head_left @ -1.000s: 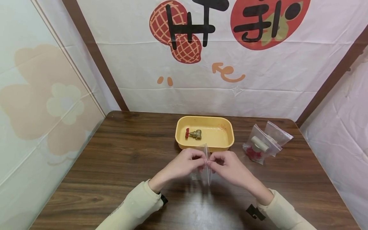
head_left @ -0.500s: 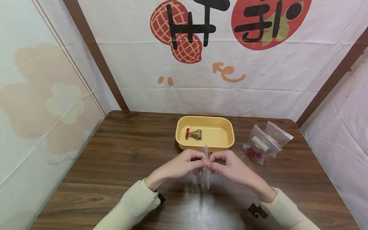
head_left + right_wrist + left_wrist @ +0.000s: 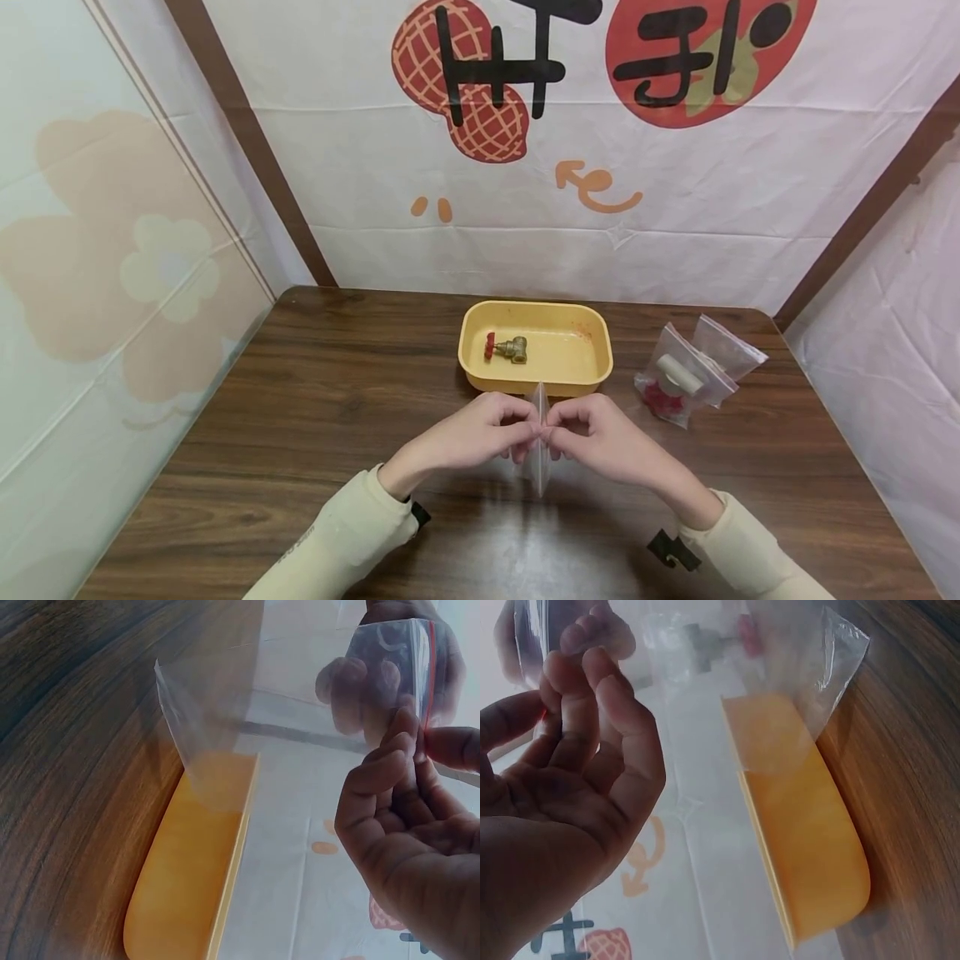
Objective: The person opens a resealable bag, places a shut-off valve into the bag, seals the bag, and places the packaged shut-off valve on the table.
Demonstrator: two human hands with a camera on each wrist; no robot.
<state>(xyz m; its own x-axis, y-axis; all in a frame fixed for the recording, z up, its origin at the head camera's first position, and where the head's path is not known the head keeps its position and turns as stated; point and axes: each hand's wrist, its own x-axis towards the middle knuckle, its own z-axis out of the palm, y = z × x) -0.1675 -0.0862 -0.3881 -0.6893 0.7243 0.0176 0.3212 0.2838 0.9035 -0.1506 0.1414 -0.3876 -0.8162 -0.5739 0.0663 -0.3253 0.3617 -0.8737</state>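
Between my two hands stands a clear zip bag (image 3: 541,477), seen almost edge-on in the head view. My left hand (image 3: 483,432) pinches its top edge from the left. On the other side, my right hand (image 3: 596,433) pinches the same edge, fingertips meeting the left ones. A red line runs along the zip strip (image 3: 426,682) in the right wrist view. The bag's loose lower corner (image 3: 841,656) spreads in front of the yellow tub in the left wrist view, and nothing shows inside it.
Just beyond my hands sits the yellow tub (image 3: 468,367), holding a brass valve (image 3: 517,349) with a red handwheel. To its right, two zip bags stand on the wooden table (image 3: 360,417); the nearer one (image 3: 678,383) contains a white cylinder and something red. A printed cloth hangs behind.
The held bag has turned more edge-on; part of its face showed at the left a second ago. Both hands keep their pinch, nearly in place.
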